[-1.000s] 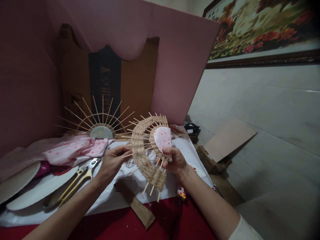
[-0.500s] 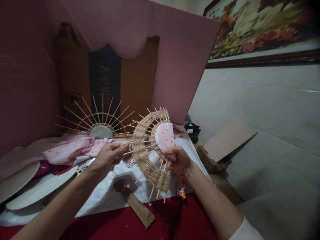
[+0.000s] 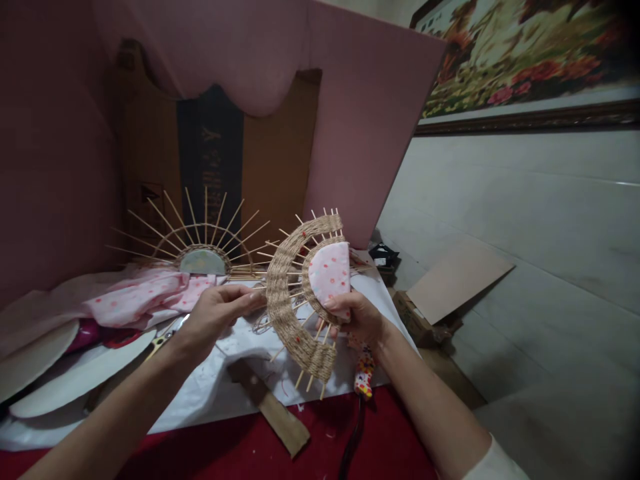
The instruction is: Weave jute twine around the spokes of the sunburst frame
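Observation:
A half-round fan (image 3: 280,280) woven from jute twine on thin wooden sticks is held up in front of me, its straight side facing right. Pink dotted fabric (image 3: 330,277) covers its small half-circle centre. My right hand (image 3: 364,321) grips it at the lower part of this centre, thumb on the fabric and fingers behind. At the outer left edge, my left hand (image 3: 225,308) pinches near a stick tip, close to the twine band. Behind, a second stick frame (image 3: 204,241) stands with bare sticks fanned out around a pale half-circle centre.
Crumpled pink dotted cloth (image 3: 145,300) and white curved boards (image 3: 85,377) lie at the left. A brown strip (image 3: 270,407) crosses the white sheet's front edge onto red cloth (image 3: 200,457). A patterned object (image 3: 364,373) with a dark cord lies below my right hand. Pink panels (image 3: 365,120) stand behind.
The fan has turned slightly, its lower end swinging a little to the left. My left fingers have shifted slightly right, closer to the twine band. My right hand keeps its grip.

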